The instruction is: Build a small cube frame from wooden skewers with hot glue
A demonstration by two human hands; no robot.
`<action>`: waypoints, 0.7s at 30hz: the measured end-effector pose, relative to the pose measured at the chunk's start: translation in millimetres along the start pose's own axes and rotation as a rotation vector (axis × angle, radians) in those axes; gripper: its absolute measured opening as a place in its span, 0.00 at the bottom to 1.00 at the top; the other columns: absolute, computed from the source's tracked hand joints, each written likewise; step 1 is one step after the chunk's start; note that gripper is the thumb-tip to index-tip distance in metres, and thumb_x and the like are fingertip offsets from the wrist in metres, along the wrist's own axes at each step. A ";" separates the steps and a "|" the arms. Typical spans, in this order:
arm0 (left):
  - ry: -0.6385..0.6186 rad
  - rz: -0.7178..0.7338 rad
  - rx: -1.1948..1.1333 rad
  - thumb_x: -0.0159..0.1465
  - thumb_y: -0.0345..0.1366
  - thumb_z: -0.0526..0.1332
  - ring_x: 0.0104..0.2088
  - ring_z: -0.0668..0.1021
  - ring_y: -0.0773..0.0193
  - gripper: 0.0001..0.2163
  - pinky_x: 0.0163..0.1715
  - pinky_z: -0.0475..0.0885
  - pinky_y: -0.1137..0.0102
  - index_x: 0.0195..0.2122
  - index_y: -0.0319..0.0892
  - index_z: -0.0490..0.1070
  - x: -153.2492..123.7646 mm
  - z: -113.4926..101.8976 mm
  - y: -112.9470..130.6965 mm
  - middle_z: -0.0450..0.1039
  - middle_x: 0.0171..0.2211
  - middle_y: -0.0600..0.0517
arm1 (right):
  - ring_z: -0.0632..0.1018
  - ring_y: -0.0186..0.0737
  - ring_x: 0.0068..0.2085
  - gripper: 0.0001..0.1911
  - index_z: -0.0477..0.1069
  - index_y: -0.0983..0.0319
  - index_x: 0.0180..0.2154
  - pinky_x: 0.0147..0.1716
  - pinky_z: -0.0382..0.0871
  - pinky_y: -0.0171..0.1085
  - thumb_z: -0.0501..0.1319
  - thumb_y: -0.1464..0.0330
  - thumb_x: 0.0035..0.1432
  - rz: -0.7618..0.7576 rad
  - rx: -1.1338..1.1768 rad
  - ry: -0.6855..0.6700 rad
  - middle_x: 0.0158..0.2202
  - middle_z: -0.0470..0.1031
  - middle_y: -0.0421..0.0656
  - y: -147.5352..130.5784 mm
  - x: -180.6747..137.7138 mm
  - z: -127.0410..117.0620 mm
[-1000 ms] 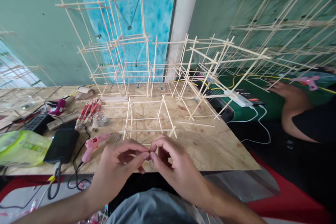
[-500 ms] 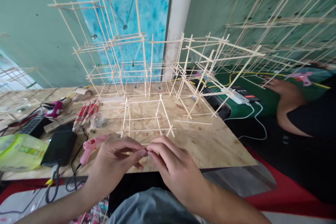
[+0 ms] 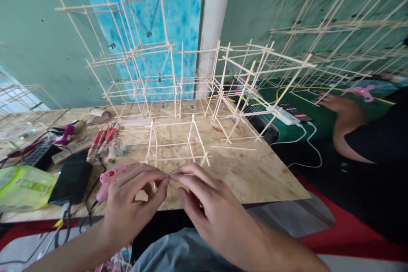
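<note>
The left hand and right hand meet at the fingertips above the worktop, just before the stick frame; any grasped strand is too fine to confirm. A glue gun lies beside the left hand.

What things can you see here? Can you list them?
OSB board: one, light brown, under the frames.
Stick frames: several, pale wood, standing on the board.
Hot glue guns: two, pink, one by the left hand, one far right.
Power strip: one, white, right of the frames.
Plastic bag: one, green, far left.
Co-worker's hand: one, far right.
Left hand: one, near the glue gun.
Right hand: one, fingertips almost meeting the left hand's.
</note>
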State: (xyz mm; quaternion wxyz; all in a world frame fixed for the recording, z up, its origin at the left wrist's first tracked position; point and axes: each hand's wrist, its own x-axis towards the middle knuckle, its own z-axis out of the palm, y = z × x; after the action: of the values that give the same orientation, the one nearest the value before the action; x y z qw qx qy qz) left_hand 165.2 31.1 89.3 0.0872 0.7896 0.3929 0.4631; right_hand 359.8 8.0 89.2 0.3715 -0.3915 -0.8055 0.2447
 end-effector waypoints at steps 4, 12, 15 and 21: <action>-0.182 -0.378 -0.262 0.66 0.34 0.66 0.24 0.76 0.70 0.05 0.19 0.70 0.80 0.32 0.43 0.78 1.5 -6.1 1.0 0.77 0.29 0.53 | 0.80 0.37 0.39 0.11 0.76 0.58 0.49 0.39 0.78 0.37 0.58 0.71 0.70 0.038 0.161 0.097 0.46 0.78 0.45 6.9 2.3 -0.3; -0.328 -0.803 -0.878 0.67 0.44 0.67 0.18 0.54 0.76 0.09 0.16 0.53 0.79 0.37 0.43 0.74 -4.5 -1.5 -16.0 0.55 0.20 0.62 | 0.80 0.35 0.38 0.07 0.82 0.56 0.38 0.38 0.73 0.35 0.65 0.68 0.68 0.060 0.439 0.130 0.37 0.81 0.40 16.9 16.4 3.7; -0.348 -0.792 -0.906 0.69 0.43 0.66 0.19 0.53 0.75 0.09 0.18 0.51 0.78 0.37 0.43 0.73 -6.1 -2.0 -18.1 0.54 0.20 0.62 | 0.79 0.36 0.35 0.08 0.83 0.57 0.35 0.35 0.72 0.35 0.67 0.63 0.66 0.098 0.482 0.123 0.34 0.81 0.40 15.6 20.0 3.2; -0.377 -0.747 -0.925 0.69 0.42 0.66 0.20 0.51 0.74 0.07 0.18 0.47 0.76 0.39 0.44 0.74 -5.0 -4.2 -16.4 0.51 0.21 0.62 | 0.76 0.35 0.31 0.12 0.82 0.59 0.32 0.30 0.67 0.34 0.69 0.58 0.62 0.156 0.538 0.127 0.30 0.80 0.40 15.3 23.2 3.3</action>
State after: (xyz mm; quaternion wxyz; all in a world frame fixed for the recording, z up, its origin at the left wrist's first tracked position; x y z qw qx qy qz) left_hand 151.6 37.7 80.1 0.6439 0.5475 0.3794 0.3763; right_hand 354.4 35.3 86.1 0.4918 -0.3541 -0.6542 0.4525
